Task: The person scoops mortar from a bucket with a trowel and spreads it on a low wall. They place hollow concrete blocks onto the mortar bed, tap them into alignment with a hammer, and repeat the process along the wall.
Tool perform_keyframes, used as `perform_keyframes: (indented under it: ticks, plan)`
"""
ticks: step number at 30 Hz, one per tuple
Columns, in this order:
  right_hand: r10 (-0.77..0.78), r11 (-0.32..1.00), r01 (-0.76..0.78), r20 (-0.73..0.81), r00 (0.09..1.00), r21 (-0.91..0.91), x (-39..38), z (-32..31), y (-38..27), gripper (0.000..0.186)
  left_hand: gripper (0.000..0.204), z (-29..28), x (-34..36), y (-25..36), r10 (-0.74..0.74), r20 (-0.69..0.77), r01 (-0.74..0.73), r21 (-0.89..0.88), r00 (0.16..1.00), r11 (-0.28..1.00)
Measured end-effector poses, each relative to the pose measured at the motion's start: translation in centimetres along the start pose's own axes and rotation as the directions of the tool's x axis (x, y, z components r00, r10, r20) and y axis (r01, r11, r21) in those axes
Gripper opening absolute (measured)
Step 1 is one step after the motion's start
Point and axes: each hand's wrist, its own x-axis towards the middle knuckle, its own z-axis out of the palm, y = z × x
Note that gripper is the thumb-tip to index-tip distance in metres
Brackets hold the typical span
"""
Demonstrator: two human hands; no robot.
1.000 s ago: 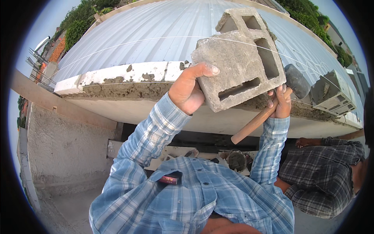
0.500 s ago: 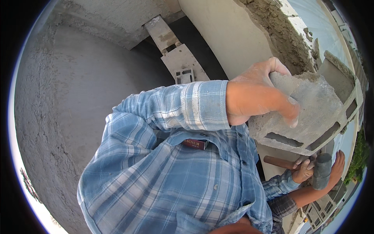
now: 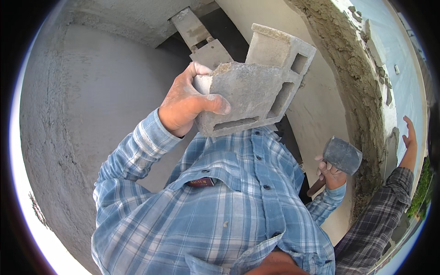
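Observation:
In front of my chest, my left hand (image 3: 189, 98) grips a grey concrete block (image 3: 252, 87) by its end, thumb over the near face. The block is tilted and hollow, with slots showing in its lower side and a broken, rough upper edge. Lower right, my right hand (image 3: 332, 176) is closed around the handle of a mallet (image 3: 343, 156) with a dark cylindrical head. That head hides part of the handle and some of the fingers. Block and mallet are apart from each other.
Rough mortar (image 3: 341, 73) runs along the wall top on the right. Beside it, a co-worker's dark plaid sleeve (image 3: 378, 220) and outstretched hand (image 3: 410, 133) reach in. Boards (image 3: 211, 55) lie below, beyond the block. A grey plastered wall (image 3: 107, 96) rises at left.
My left hand has carried the block leftward, off the right-hand wall top and in front of my chest. My right hand and the mallet have shifted up and left. The co-worker's hand has risen.

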Motion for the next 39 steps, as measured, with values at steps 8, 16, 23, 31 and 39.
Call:
perform_keyframes:
  ticks: [8,16,23,31,39]
  plan:
    - [0.369,0.894,-0.376,-0.077,0.926,-0.243,6.3,3.2,13.7,0.028,0.055,-5.8,12.0,-2.7,-0.051,-0.029,0.059,0.452,0.998,0.89]
    - [0.835,0.474,-0.777,-0.07,0.547,-0.414,4.0,13.5,28.2,0.037,0.062,-14.7,29.2,-11.1,0.144,-0.368,0.333,0.917,0.919,0.219]
    - [0.975,0.194,-0.897,-0.027,0.222,-0.398,1.8,11.1,27.7,0.04,0.068,-27.3,43.3,-23.5,-0.048,-0.7,0.699,0.701,0.713,0.142]
    - [0.973,0.05,-0.991,-0.219,0.077,-0.126,12.2,16.6,26.3,0.04,0.076,-34.1,59.0,-36.6,-0.178,-0.829,0.834,0.471,0.53,0.288]
    - [0.952,0.081,-0.996,-0.293,0.088,-0.037,14.9,17.8,29.2,0.03,0.077,-38.4,69.3,-49.2,-0.093,-0.715,0.72,0.679,0.693,0.143]
